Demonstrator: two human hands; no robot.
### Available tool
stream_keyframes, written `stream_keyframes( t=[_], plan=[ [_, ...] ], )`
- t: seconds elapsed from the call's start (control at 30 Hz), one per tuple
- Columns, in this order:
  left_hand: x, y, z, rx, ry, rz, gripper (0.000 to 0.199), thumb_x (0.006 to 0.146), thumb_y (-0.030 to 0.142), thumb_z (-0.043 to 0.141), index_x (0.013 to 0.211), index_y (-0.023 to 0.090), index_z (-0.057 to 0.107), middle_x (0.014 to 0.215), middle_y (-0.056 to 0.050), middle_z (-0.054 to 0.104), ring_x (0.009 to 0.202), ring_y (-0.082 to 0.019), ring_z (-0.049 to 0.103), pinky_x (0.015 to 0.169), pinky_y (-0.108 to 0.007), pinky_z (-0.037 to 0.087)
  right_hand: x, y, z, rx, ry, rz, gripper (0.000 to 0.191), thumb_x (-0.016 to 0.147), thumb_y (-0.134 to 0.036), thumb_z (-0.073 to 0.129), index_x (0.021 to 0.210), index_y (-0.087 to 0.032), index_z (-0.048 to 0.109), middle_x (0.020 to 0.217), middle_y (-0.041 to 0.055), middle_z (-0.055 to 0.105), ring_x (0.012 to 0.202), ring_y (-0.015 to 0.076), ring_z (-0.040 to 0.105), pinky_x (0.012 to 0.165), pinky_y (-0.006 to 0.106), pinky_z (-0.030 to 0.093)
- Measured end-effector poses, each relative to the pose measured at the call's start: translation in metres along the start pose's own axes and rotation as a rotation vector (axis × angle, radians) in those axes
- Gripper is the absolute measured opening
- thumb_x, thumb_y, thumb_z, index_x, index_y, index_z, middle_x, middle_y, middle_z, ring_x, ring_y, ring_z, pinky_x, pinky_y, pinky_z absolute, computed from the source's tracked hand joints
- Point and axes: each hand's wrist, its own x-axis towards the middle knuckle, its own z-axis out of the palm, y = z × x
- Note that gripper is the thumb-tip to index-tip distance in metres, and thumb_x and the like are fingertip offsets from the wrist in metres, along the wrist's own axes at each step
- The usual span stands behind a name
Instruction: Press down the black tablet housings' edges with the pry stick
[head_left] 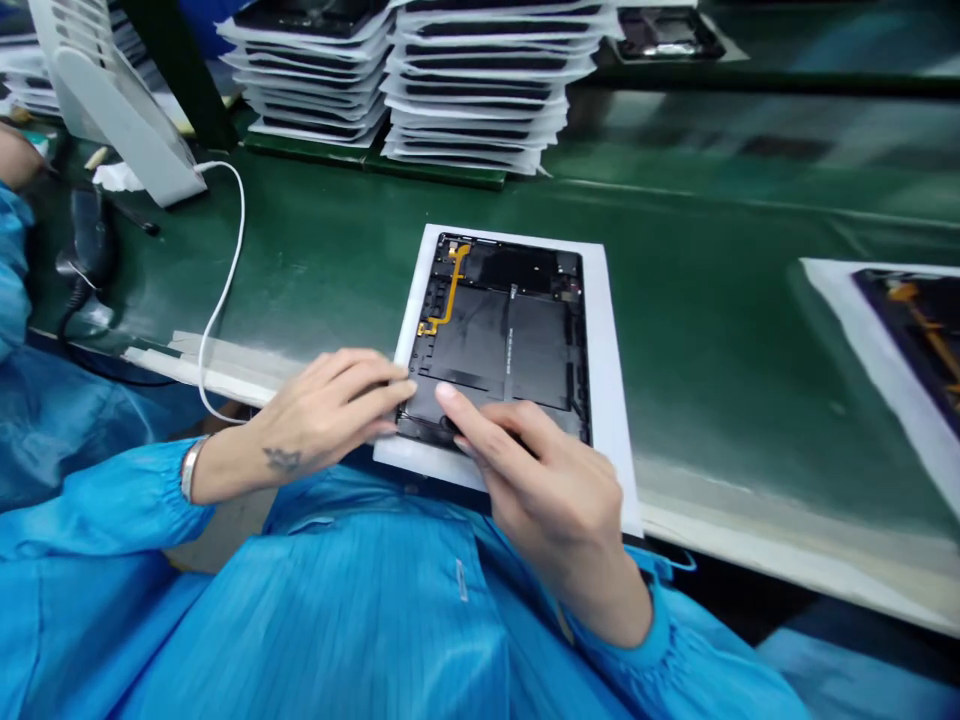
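Note:
An opened tablet (472, 345) lies on a white sheet (611, 400) at the front of the bench, its black inside and flat battery facing up. An orange flex cable (452, 290) runs down its upper left side. My left hand (330, 405) grips the tablet's lower left edge, fingertips over the rim. Above the lower part of the tablet is my right hand (536, 465), index finger pointing forward and the other fingers curled. Something small and dark shows by its thumb; I cannot make out what it is.
Tall stacks of tablet parts between white sheets (487, 95) stand at the back. On the left are a white stand (124, 120) with a white cable (241, 220), a black handheld device (90, 235) and another person's arm (11, 250). Another opened tablet (919, 320) lies right.

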Motion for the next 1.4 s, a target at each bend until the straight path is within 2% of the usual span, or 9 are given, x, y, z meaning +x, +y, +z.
stream_keyframes(
  t=[0.07, 0.13, 0.33, 0.53, 0.83, 1.03, 1.2, 1.4],
  plan=[
    [-0.002, -0.006, 0.007, -0.121, -0.025, -0.064, 0.045, 0.102, 0.034, 0.055, 0.143, 0.017, 0.049, 0.146, -0.017, 0.056, 0.139, -0.030, 0.050, 0.109, -0.049, 0.050, -0.001, -0.002, 0.004, 0.007, -0.035, -0.028, 0.051, 0.097, -0.005, 0.050, 0.143, -0.026, 0.057, 0.100, 0.0038, 0.071, 0.082, 0.0116, 0.065, 0.069, 0.023, 0.048],
    [-0.003, -0.009, 0.013, -0.209, -0.053, -0.081, 0.053, 0.102, 0.038, 0.054, 0.149, 0.017, 0.043, 0.154, -0.018, 0.048, 0.146, -0.029, 0.043, 0.115, -0.049, 0.045, -0.001, -0.003, 0.008, 0.002, -0.064, -0.064, 0.046, 0.096, -0.004, 0.049, 0.137, -0.021, 0.061, 0.104, 0.0064, 0.072, 0.085, 0.0134, 0.066, 0.071, 0.024, 0.051],
    [-0.005, -0.009, 0.017, -0.272, -0.036, -0.081, 0.051, 0.102, 0.037, 0.054, 0.147, 0.014, 0.047, 0.155, -0.016, 0.048, 0.146, -0.026, 0.043, 0.120, -0.045, 0.040, 0.006, -0.008, 0.015, 0.003, -0.070, -0.047, 0.027, 0.095, -0.006, 0.057, 0.117, -0.016, 0.069, 0.092, 0.0051, 0.074, 0.077, 0.0126, 0.065, 0.066, 0.023, 0.049],
    [-0.006, -0.008, 0.019, -0.273, -0.007, -0.074, 0.049, 0.103, 0.038, 0.052, 0.147, 0.015, 0.047, 0.155, -0.013, 0.048, 0.146, -0.025, 0.044, 0.122, -0.045, 0.039, 0.009, -0.012, 0.012, -0.064, -0.205, -0.064, 0.033, 0.096, -0.004, 0.051, 0.123, -0.016, 0.066, 0.103, 0.0080, 0.075, 0.084, 0.0146, 0.068, 0.069, 0.025, 0.051],
    [-0.004, -0.004, 0.015, -0.210, -0.002, -0.051, 0.046, 0.105, 0.037, 0.049, 0.144, 0.012, 0.050, 0.153, -0.014, 0.050, 0.145, -0.025, 0.046, 0.122, -0.044, 0.039, 0.009, -0.014, 0.009, -0.121, -0.262, -0.066, 0.026, 0.098, -0.006, 0.053, 0.120, -0.013, 0.066, 0.101, 0.0063, 0.073, 0.084, 0.0138, 0.065, 0.069, 0.025, 0.049],
    [-0.002, -0.002, 0.014, -0.201, 0.008, -0.041, 0.045, 0.105, 0.034, 0.049, 0.141, 0.007, 0.053, 0.150, -0.017, 0.053, 0.143, -0.026, 0.048, 0.120, -0.043, 0.041, 0.023, -0.018, 0.000, -0.316, -0.350, -0.235, 0.026, 0.101, -0.008, 0.045, 0.112, -0.008, 0.069, 0.091, 0.0059, 0.074, 0.069, 0.0144, 0.056, 0.057, 0.031, 0.041],
    [-0.003, -0.002, 0.018, -0.181, 0.004, -0.047, 0.047, 0.106, 0.037, 0.047, 0.142, 0.007, 0.052, 0.152, -0.016, 0.051, 0.144, -0.026, 0.047, 0.123, -0.044, 0.037, 0.036, -0.017, -0.006, -0.393, -0.401, -0.441, 0.020, 0.098, -0.009, 0.053, 0.106, -0.006, 0.072, 0.088, 0.0064, 0.072, 0.065, 0.0138, 0.052, 0.053, 0.032, 0.039],
    [-0.003, -0.002, 0.021, -0.147, 0.033, -0.030, 0.046, 0.106, 0.036, 0.045, 0.138, 0.005, 0.055, 0.150, -0.016, 0.053, 0.142, -0.026, 0.049, 0.121, -0.043, 0.040, 0.043, -0.016, -0.011, -0.427, -0.456, -0.518, 0.022, 0.098, -0.011, 0.052, 0.106, -0.005, 0.071, 0.088, 0.0084, 0.069, 0.063, 0.0146, 0.053, 0.051, 0.033, 0.041]
  ],
)
